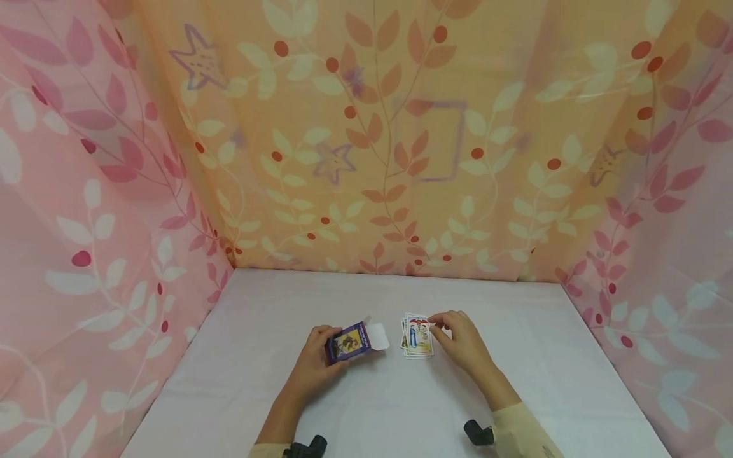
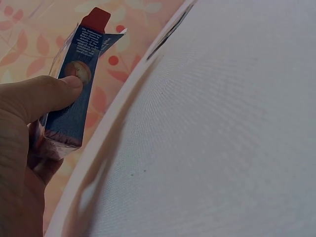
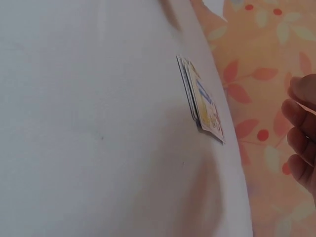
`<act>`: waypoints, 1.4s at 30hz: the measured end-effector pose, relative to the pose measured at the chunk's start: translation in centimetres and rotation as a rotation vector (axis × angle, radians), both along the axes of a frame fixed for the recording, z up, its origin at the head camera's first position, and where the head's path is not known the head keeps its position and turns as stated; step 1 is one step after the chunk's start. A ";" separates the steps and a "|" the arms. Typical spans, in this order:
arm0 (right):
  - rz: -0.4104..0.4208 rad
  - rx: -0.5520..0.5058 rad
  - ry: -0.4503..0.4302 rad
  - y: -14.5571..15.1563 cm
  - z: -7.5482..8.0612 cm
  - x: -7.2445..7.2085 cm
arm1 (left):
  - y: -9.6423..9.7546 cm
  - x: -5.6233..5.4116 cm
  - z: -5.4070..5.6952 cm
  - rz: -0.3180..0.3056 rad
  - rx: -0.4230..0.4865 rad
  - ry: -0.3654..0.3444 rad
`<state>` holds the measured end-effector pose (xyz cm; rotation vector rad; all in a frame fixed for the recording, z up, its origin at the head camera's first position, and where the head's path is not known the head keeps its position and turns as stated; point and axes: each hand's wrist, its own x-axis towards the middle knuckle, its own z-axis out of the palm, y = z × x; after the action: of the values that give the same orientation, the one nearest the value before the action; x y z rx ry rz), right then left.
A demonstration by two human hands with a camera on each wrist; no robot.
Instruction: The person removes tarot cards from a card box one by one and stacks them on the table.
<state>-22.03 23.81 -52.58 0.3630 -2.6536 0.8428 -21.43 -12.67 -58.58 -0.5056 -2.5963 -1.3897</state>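
My left hand [image 1: 317,364] grips a small dark blue card box [image 1: 349,342] with a yellow picture on its front. Its white end flap [image 1: 377,337] stands open toward the right. The left wrist view shows my thumb [image 2: 74,88] on the box's narrow printed side, with a red tab [image 2: 97,19] at the open end. A small, slightly uneven stack of picture cards [image 1: 420,337] lies face up on the table. Beside its right edge is my right hand [image 1: 462,343], fingers loosely bent. In the right wrist view these fingers hold nothing and are apart from the cards [image 3: 206,103].
A white cloth covers the table [image 1: 401,407]. Floral curtains stand around it: a yellow-orange one [image 1: 366,140] at the back and pink ones at the left [image 1: 86,210] and right. Black wrist devices [image 1: 478,434] sit at both sleeves.
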 end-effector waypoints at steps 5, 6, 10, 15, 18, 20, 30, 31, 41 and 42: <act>0.000 0.018 0.028 0.6 -1.0 0.8 | -0.1 0.2 0.0 -0.003 -0.003 0.017; -0.007 0.025 0.027 0.8 -1.2 1.0 | -0.2 0.2 0.0 -0.002 -0.006 0.017; -0.026 0.046 0.040 1.5 -1.6 1.6 | -0.2 0.3 -0.2 -0.008 -0.003 0.011; -0.013 0.071 0.090 2.3 -1.5 1.9 | -0.2 0.2 -0.2 -0.013 0.010 0.007; -0.016 0.104 0.097 2.8 -1.4 2.1 | -0.1 0.2 -0.2 -0.017 0.008 0.003; -0.015 0.124 0.095 3.0 -1.4 2.2 | -0.1 0.1 -0.2 -0.014 -0.001 0.006; -0.002 0.143 0.122 4.4 -2.4 4.1 | 0.4 -0.3 -0.2 -0.027 -0.037 -0.031; -0.002 0.142 0.119 4.5 -2.5 4.2 | 0.5 -0.3 -0.1 -0.032 -0.039 -0.038; 0.004 0.144 0.107 4.7 -2.6 4.7 | 0.7 -1.6 0.2 -0.065 -0.068 -0.076; 0.003 0.146 0.108 4.7 -2.6 4.7 | 0.7 -1.7 0.1 -0.068 -0.067 -0.089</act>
<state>-17.33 28.52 -55.21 0.4367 -2.6209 0.6132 -23.11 -11.96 -58.43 -0.5588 -2.7288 -1.3800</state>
